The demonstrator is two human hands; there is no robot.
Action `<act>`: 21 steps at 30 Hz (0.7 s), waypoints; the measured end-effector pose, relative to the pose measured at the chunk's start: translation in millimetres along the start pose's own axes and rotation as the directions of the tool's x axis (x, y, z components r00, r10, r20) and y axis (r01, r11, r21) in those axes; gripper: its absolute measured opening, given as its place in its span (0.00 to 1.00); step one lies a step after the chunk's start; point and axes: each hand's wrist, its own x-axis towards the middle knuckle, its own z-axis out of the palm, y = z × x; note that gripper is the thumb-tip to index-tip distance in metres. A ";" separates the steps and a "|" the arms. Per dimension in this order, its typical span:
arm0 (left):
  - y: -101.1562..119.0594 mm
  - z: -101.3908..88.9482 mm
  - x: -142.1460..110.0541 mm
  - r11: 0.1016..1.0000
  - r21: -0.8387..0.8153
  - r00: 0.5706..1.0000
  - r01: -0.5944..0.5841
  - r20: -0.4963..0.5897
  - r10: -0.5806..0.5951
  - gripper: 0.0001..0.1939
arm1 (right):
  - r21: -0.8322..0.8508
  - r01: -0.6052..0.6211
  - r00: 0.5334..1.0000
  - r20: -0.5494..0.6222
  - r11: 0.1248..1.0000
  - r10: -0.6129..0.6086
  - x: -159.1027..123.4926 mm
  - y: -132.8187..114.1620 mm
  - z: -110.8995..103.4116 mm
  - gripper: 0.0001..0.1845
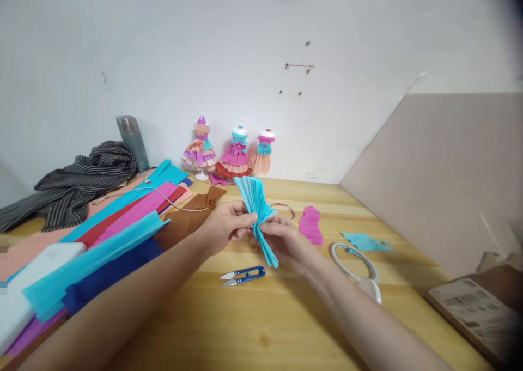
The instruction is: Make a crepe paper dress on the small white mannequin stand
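Observation:
A pleated strip of turquoise crepe paper (254, 199) fans out above the wooden table (261, 316). My left hand (224, 226) pinches it from the left at its gathered middle. From the right, my right hand (281, 240) is closed on the same gathered part, fingers wrapped round the folds. The paper's lower end hangs down below my right hand's fingers. Small blue-handled thread snips (244, 275) lie on the table just below both hands.
Sheets of coloured crepe paper (114, 235) and a striped cloth (77, 183) cover the left side. Three small mannequins in paper dresses (235, 153) stand at the wall beside a metal flask (133, 139). A pink pleated piece (311, 225), a turquoise scrap (365, 242), a white ring-shaped tool (359, 267) and cardboard (478, 311) lie right.

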 end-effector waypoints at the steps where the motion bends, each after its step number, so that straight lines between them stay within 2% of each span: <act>1: -0.3 0.9 0.0 1.000 0.015 1.000 -0.013 -0.020 0.013 0.20 | -0.023 0.012 1.000 -0.013 1.000 -0.012 0.5 1.0 -0.1 0.10; 7: -5.5 4.0 2.3 0.991 0.122 0.978 -0.055 -0.192 0.078 0.18 | -0.200 0.118 0.982 -0.124 0.973 -0.145 5.2 10.4 -5.3 0.15; 12: -10.1 10.1 1.2 0.982 0.179 0.956 -0.054 -0.274 0.103 0.16 | -0.348 0.177 0.955 -0.166 0.920 -0.247 7.6 16.9 -11.0 0.15; 21: -13.7 12.5 -0.5 0.980 0.185 0.967 -0.073 -0.227 0.115 0.13 | -0.370 0.231 0.924 -0.206 0.900 -0.322 8.2 15.2 -8.5 0.14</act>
